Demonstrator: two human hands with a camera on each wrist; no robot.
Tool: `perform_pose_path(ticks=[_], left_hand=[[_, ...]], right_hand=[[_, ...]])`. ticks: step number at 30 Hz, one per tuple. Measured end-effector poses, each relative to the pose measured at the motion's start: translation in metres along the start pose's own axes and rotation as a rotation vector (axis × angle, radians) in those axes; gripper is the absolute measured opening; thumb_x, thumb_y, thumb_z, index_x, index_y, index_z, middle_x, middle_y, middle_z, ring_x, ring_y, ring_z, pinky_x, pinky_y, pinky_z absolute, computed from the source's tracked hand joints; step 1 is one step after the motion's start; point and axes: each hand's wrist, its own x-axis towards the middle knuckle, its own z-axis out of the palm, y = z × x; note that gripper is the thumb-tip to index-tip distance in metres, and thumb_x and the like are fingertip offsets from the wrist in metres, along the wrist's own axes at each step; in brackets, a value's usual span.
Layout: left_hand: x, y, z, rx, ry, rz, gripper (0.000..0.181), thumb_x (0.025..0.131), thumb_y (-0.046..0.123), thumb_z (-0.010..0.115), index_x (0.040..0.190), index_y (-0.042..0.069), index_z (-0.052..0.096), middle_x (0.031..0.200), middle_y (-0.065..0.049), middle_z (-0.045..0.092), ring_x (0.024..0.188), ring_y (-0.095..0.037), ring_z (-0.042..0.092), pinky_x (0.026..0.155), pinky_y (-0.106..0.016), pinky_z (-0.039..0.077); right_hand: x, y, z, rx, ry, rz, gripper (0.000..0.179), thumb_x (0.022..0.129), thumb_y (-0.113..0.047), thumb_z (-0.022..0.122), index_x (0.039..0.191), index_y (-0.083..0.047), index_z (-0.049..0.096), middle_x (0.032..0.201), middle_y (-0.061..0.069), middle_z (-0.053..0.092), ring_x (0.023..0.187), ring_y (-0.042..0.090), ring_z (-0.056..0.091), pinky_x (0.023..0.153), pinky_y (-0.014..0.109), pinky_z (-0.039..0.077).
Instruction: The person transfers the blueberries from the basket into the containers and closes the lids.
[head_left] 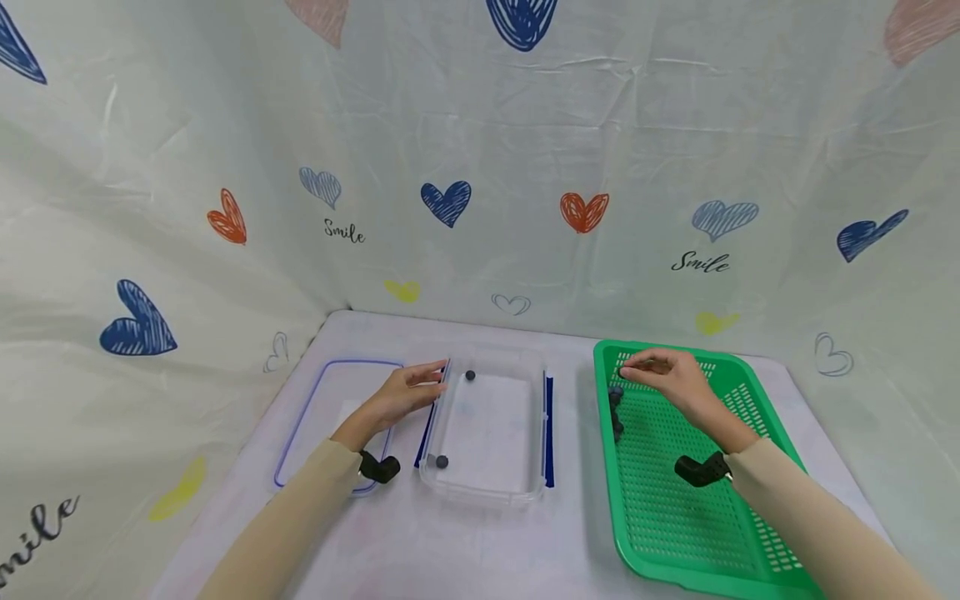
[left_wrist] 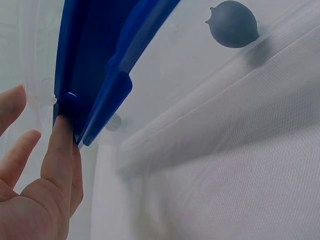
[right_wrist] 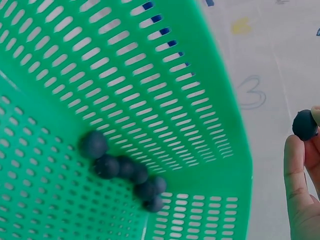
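Observation:
My right hand point(head_left: 671, 383) pinches a dark blueberry point(right_wrist: 304, 125) between thumb and fingertips, over the far left corner of a green basket point(head_left: 622, 533). Several more blueberries point(right_wrist: 106, 166) lie along the basket's left wall. My left hand point(head_left: 405, 393) touches the left side of a clear plastic container point(head_left: 480, 497), fingers fairly straight. In the left wrist view, a fingertip rests against the container's blue latch point(left_wrist: 95, 107). Inside the container are two blueberries, one far blueberry point(head_left: 470, 376) and one near blueberry point(head_left: 442, 462), lying apart on the bottom.
Left of the container, a clear lid with a blue rim point(head_left: 303, 417) lies flat, partly behind my left forearm. Another blue latch point(head_left: 550, 433) hangs out on the container's right side. A sheet point(head_left: 517, 267) printed with hearts rises behind the white-covered table point(head_left: 420, 550).

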Motion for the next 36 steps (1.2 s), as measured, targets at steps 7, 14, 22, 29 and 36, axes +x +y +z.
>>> perform_pose_path(ticks=[7, 14, 22, 29, 36], left_hand=[[0.001, -0.001, -0.001, -0.008, -0.014, 0.011, 0.060, 0.096, 0.013, 0.068, 0.151, 0.009, 0.044, 0.149, -0.025, 0.040, 0.128, -0.032, 0.052, 0.105, -0.038, 0.045], [0.002, -0.001, -0.001, -0.013, -0.016, 0.013, 0.060, 0.096, 0.014, 0.069, 0.151, 0.009, 0.044, 0.149, -0.025, 0.040, 0.128, -0.032, 0.052, 0.106, -0.038, 0.045], [0.001, -0.005, -0.001, -0.011, -0.014, 0.016, 0.061, 0.096, 0.016, 0.069, 0.151, 0.009, 0.043, 0.149, -0.025, 0.040, 0.127, -0.032, 0.052, 0.106, -0.039, 0.045], [0.002, -0.007, -0.002, -0.021, -0.022, 0.018, 0.060, 0.097, 0.016, 0.068, 0.151, 0.010, 0.044, 0.150, -0.024, 0.039, 0.131, -0.034, 0.049, 0.106, -0.038, 0.045], [0.000, -0.005, -0.001, -0.026, -0.006, 0.017, 0.059, 0.096, 0.015, 0.068, 0.151, 0.010, 0.045, 0.148, -0.024, 0.040, 0.129, -0.033, 0.051, 0.106, -0.039, 0.045]], right_hand=[[0.009, -0.012, 0.007, 0.058, -0.028, -0.028, 0.037, 0.092, -0.027, 0.074, 0.114, 0.003, 0.069, 0.108, 0.006, 0.071, 0.099, 0.013, 0.067, 0.084, 0.028, 0.055], [0.021, -0.029, 0.021, 0.106, -0.050, -0.055, 0.033, 0.091, -0.022, 0.075, 0.111, 0.005, 0.069, 0.108, 0.011, 0.069, 0.095, 0.015, 0.067, 0.083, 0.031, 0.057], [0.034, -0.040, 0.038, 0.138, -0.076, -0.072, 0.032, 0.090, -0.021, 0.077, 0.109, 0.004, 0.071, 0.107, 0.016, 0.069, 0.096, 0.024, 0.068, 0.090, 0.043, 0.055], [0.041, -0.049, 0.048, 0.176, -0.106, -0.082, 0.030, 0.091, -0.018, 0.076, 0.109, 0.006, 0.070, 0.106, 0.017, 0.069, 0.094, 0.022, 0.068, 0.085, 0.031, 0.057], [0.047, -0.055, 0.058, 0.157, -0.118, -0.082, 0.030, 0.090, -0.020, 0.077, 0.109, 0.003, 0.071, 0.106, 0.015, 0.070, 0.096, 0.025, 0.067, 0.086, 0.032, 0.056]])
